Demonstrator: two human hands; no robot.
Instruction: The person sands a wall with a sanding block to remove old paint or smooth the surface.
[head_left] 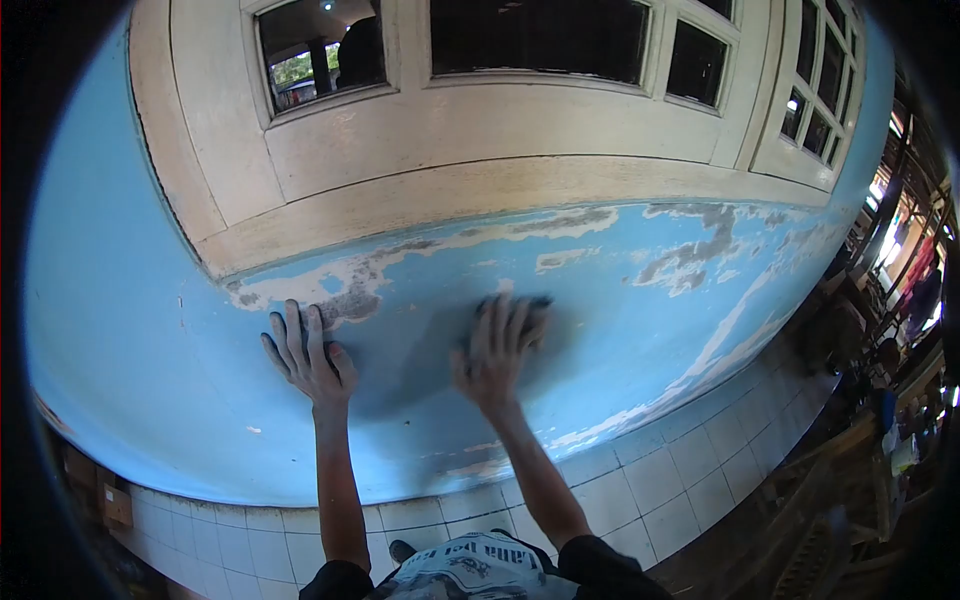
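Note:
A blue wall (225, 400) with peeling paint stands in front of me. My left hand (313, 365) lies on it with fingers spread, holding nothing, beside a bare grey-white patch (350, 295). To its right my right hand (493, 355) is smeared by motion. Its fingers press a dark, flat piece that looks like sandpaper (541, 308) against the wall; most of it is hidden under the hand. Pale dust coats the fingers of both hands.
A cream window frame (480, 125) with dark glass panes sits above the peeling strip. White floor tiles (640, 490) run along the wall's foot. Cluttered wooden furniture (830, 470) is at the right, and brown boxes (115, 505) are at the lower left.

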